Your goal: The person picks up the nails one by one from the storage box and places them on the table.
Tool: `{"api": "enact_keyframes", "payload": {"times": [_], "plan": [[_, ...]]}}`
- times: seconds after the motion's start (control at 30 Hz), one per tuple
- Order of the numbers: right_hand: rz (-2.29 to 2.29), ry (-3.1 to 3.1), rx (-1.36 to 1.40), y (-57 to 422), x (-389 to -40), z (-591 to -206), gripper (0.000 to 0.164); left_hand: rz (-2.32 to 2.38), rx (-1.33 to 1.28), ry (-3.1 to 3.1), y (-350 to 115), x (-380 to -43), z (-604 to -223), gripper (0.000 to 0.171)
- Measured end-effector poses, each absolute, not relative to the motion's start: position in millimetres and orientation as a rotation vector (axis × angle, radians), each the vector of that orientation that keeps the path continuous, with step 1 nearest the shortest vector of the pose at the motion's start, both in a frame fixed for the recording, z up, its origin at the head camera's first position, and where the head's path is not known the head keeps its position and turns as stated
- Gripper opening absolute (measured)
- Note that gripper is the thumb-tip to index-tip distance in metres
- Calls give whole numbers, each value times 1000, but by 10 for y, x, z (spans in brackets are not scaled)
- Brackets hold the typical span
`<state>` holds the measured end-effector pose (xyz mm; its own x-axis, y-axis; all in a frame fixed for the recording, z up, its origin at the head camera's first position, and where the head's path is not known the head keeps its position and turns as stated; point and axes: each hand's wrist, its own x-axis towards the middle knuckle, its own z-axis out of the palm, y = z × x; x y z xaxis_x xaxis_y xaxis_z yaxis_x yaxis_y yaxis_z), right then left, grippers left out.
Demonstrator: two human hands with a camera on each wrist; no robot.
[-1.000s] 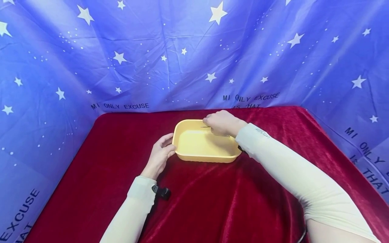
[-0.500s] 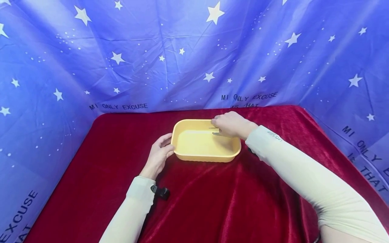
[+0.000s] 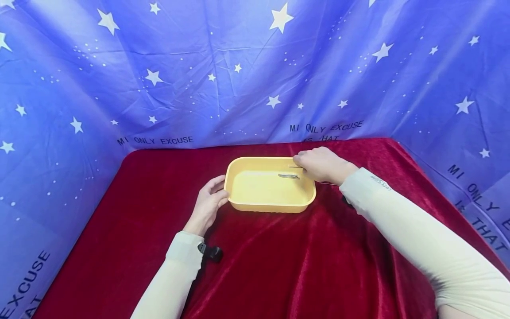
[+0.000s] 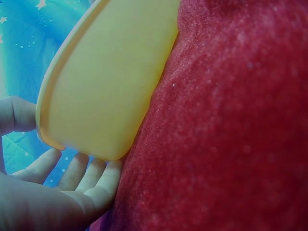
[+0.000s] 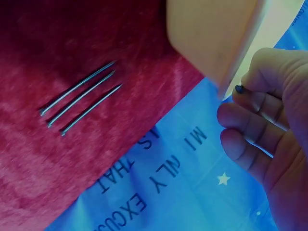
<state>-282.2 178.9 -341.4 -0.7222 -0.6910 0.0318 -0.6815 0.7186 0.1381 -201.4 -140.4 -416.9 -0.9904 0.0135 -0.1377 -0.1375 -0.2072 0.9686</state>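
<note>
My right hand [image 3: 324, 165] is over the far right corner of a yellow rectangular box [image 3: 271, 208]. Thumb and forefinger pinch a thin nail, its dark head [image 5: 239, 89] showing in the right wrist view and its shaft [image 3: 295, 167] jutting left in the head view. Inside the box lie several steel nails [image 3: 288, 176], side by side near the right end. My left hand [image 3: 207, 201] rests against the outside of the box's left end. In the left wrist view its spread fingertips [image 4: 111, 168] touch the yellow wall [image 4: 110, 86], with the thumb at the rim.
Three nails [image 5: 81, 98] lie roughly parallel on the red velvet cloth [image 5: 38, 48] beside the box, mostly hidden behind the right hand in the head view. A blue star-printed curtain [image 3: 219, 102] hangs behind and at both sides of the table.
My right hand has moved right across the box toward its far right corner, uncovering the nails lying inside. The left hand and the box have stayed in place.
</note>
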Motion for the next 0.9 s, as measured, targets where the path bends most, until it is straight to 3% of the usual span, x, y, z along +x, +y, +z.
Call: {"api": "enact_keyframes", "payload": {"times": [0.9], "plan": [[-114,-2818,1089,2341,-2700,-3508,20,2368,-136,1908,-1406,-2018,-4177,61]]}}
